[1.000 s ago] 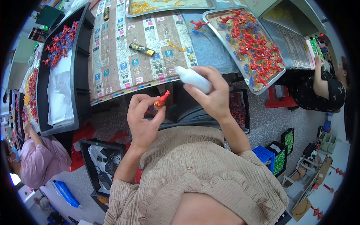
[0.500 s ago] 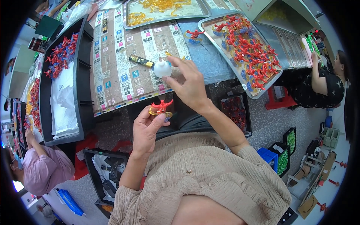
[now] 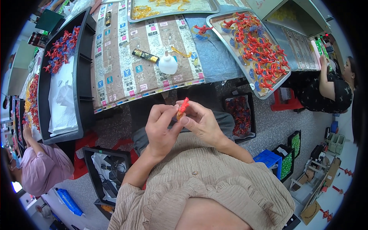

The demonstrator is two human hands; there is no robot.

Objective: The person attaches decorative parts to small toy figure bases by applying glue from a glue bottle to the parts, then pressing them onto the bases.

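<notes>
In front of my lap I hold a small red plastic figurine (image 3: pixel 184 106) with a yellowish lower part. My left hand (image 3: pixel 162 129) pinches it from one side. Closed round its other side is my right hand (image 3: pixel 205 124), its thumb near the lower part. The fingers hide much of the figurine's base. On the table beyond stands a white squeeze bottle (image 3: pixel 168 65) with a narrow tip. A black and gold tube (image 3: pixel 145 56) lies beside the bottle, and a yellow translucent piece (image 3: pixel 181 53) lies behind it.
A metal tray (image 3: pixel 251 85) of red, blue and yellow figurines stands at the right, with one loose figurine (image 3: pixel 202 29) near it. Another tray (image 3: pixel 172 16) holds yellow pieces. A black crate (image 3: pixel 86 73) is at the left. Co-workers sit at both sides.
My right hand has left the white bottle and come down to the figurine. My left hand has shifted right and turned the figurine, and both hands now grip it.
</notes>
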